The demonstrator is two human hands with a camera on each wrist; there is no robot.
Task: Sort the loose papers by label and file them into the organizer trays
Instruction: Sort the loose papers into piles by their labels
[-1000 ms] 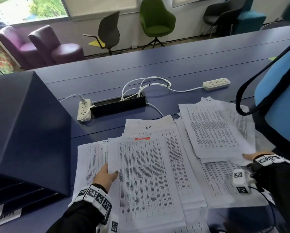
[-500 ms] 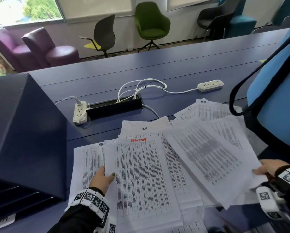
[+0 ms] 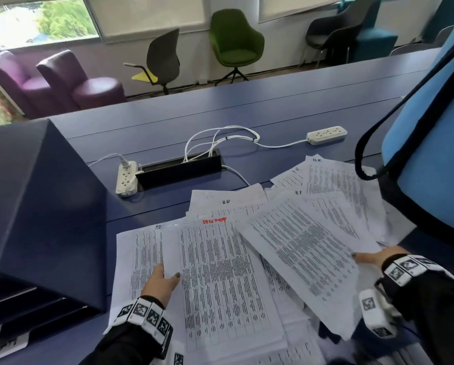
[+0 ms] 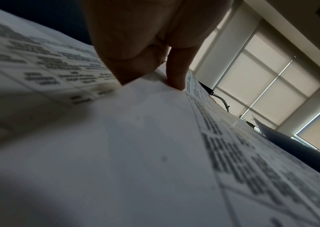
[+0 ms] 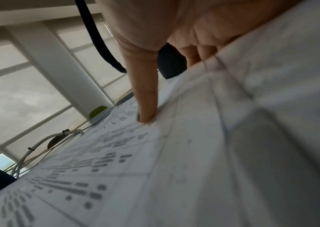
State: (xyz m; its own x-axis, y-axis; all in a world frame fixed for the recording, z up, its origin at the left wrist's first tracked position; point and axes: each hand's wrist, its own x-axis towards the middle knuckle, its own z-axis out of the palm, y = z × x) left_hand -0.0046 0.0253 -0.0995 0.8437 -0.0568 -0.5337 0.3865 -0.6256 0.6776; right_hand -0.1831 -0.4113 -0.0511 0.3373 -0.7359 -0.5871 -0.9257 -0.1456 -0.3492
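Printed sheets lie spread over the blue table [image 3: 247,106]. My left hand [image 3: 161,281] pinches the left edge of the middle stack [image 3: 220,280], thumb on top and fingers under it; the left wrist view shows the thumb [image 4: 176,73] pressing on that paper. My right hand [image 3: 373,258] pinches a bundle of sheets [image 3: 305,256] by its right edge, lifted and tilted above the pile; its thumb [image 5: 145,98] lies on top with the fingers beneath. Sheets marked H.R [image 3: 227,201] lie behind, and an AD sheet [image 3: 139,248] lies at the left. The dark organizer trays [image 3: 36,206] stand at the left.
Two white power strips [image 3: 127,177] [image 3: 327,134] and a coil of white cable [image 3: 220,139] lie around a black cable box [image 3: 179,171] behind the papers. A blue chair back with a black strap [image 3: 431,127] stands close at the right. Chairs line the far wall.
My right hand has lifted its bundle off the right-hand pile and swung it left and toward me, tilted, uncovering H.R sheets behind. My left hand has stayed on the middle stack's edge.
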